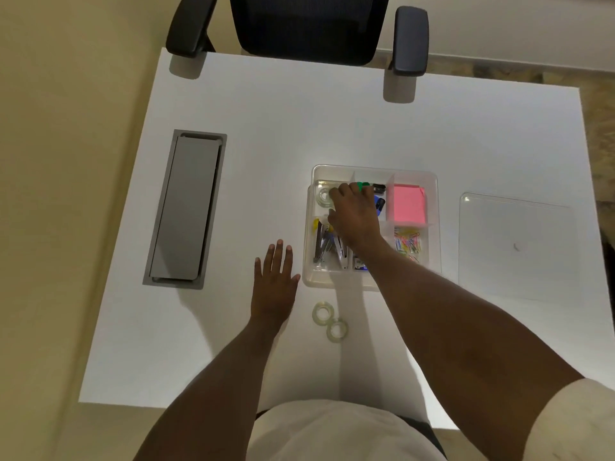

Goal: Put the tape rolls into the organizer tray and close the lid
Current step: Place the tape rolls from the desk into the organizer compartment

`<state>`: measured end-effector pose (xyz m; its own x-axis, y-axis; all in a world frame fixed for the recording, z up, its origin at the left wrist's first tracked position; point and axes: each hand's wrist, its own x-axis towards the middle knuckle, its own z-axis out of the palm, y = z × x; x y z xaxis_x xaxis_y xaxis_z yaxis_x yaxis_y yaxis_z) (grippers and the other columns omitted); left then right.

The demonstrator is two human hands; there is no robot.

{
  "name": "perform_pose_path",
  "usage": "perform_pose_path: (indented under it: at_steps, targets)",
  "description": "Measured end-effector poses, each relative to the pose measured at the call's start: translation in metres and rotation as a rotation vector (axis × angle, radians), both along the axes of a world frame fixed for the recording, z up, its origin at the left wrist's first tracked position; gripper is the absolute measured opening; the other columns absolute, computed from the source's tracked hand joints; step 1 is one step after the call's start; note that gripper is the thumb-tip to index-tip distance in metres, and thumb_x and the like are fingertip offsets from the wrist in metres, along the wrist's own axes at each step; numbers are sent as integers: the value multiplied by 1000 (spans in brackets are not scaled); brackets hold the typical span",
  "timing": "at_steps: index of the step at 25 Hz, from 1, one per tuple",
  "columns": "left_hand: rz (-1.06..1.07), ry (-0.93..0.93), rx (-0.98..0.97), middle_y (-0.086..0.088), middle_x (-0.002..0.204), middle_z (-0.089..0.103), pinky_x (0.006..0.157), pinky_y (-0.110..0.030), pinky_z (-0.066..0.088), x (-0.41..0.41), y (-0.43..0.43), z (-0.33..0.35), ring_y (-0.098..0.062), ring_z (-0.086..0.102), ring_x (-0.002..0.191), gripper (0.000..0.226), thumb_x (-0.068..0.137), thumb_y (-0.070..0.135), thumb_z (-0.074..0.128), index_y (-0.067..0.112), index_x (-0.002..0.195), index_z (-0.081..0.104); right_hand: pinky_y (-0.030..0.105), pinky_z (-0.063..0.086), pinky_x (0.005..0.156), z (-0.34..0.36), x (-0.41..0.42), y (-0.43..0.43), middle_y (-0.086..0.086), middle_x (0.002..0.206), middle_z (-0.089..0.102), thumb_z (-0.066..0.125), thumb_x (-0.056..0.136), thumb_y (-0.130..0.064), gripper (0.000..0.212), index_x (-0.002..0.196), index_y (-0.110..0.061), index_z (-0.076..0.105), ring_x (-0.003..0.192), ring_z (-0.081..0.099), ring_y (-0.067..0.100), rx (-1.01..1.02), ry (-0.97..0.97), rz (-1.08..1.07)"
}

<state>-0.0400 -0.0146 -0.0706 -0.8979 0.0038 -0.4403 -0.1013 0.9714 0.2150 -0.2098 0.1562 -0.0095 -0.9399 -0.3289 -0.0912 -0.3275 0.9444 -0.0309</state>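
Observation:
The clear organizer tray sits mid-table with its compartments uncovered. One clear tape roll lies flat in the tray's far-left compartment. My right hand reaches over the tray, and its fingertips touch that roll's right rim; whether they grip it I cannot tell. Two more clear tape rolls lie touching each other on the table just in front of the tray. My left hand rests flat on the table left of the tray, fingers spread and holding nothing. The clear lid lies flat to the tray's right.
The tray also holds pink sticky notes, coloured paper clips, staplers and binder clips. A grey cable hatch is set into the white table at the left. A black office chair stands at the far edge.

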Motion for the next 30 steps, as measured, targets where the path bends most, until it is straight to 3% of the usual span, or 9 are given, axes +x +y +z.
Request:
perform_pose_path:
  at_steps: [3,7,11,15,23,30]
  targets:
    - [-9,-2,2,-10,174,-12,132,-54,6,-1,1,7,-29,-10,162,68,111,41,28,15,166,-3,45,46,93,0,33,2,7,108,69,68,89,-25,26,112,-14,64,102,63,28,-83,60,42]
    - [-6,-13,16,-10,174,-10,132,-53,8,1,1,13,-29,-8,162,69,111,38,33,15,166,-2,39,45,87,-2,90,11,5,98,67,56,96,-28,17,105,-16,62,92,62,23,-175,68,171]
    - [-6,-22,22,-9,174,-10,132,-53,6,9,-1,15,-28,-9,162,68,111,38,32,17,166,-2,35,54,81,-5,143,19,6,102,68,62,95,-29,22,111,-14,64,91,61,19,-305,-174,290]
    - [15,-40,30,-8,174,-13,132,-53,4,8,2,16,-28,-11,162,68,111,38,32,18,166,-3,35,53,89,-12,168,28,5,117,67,62,96,-40,34,120,-15,61,102,61,21,-287,-365,248]
    - [23,-99,6,-7,173,-19,132,-55,6,20,5,17,-29,-14,161,71,111,37,33,19,165,-9,40,46,106,-26,203,32,5,141,54,77,82,-50,71,139,-18,48,125,53,25,-241,-453,72]
    - [15,-67,15,-6,173,-18,132,-54,4,22,3,13,-27,-14,161,70,111,39,31,20,165,-9,38,46,107,-31,206,25,7,139,54,74,86,-41,61,136,-15,51,124,55,26,-208,-390,62]
